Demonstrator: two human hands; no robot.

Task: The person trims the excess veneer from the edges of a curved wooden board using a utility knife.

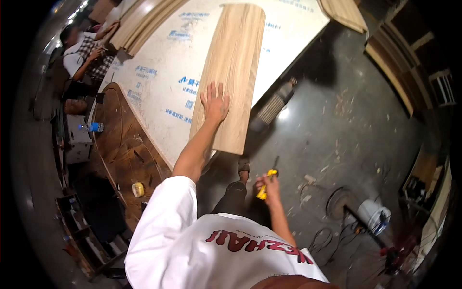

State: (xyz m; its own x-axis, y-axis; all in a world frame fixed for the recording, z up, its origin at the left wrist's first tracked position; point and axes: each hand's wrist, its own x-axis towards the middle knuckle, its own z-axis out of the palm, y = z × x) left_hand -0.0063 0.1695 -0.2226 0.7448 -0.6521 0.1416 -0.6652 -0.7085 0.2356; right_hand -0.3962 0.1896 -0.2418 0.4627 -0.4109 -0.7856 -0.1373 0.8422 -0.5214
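Note:
A long wood-grain board point(240, 62) with rounded far corners lies on a white printed sheet point(159, 101), its near end reaching past the sheet's edge. Flat on the board's left side rests my left hand point(215, 103), fingers spread, gripping nothing. My right hand point(270, 187) is low, over the floor and apart from the board. Its fingers are wrapped round a yellow utility knife point(262, 193), whose thin dark tip points away from me.
Left of the sheet stands a brown wooden table point(122, 139) with a tape roll point(138, 189) and a water bottle point(94, 127). Another person point(86, 55) works at the far left beside stacked wood strips point(144, 19). A white bucket point(373, 216) and cables lie right.

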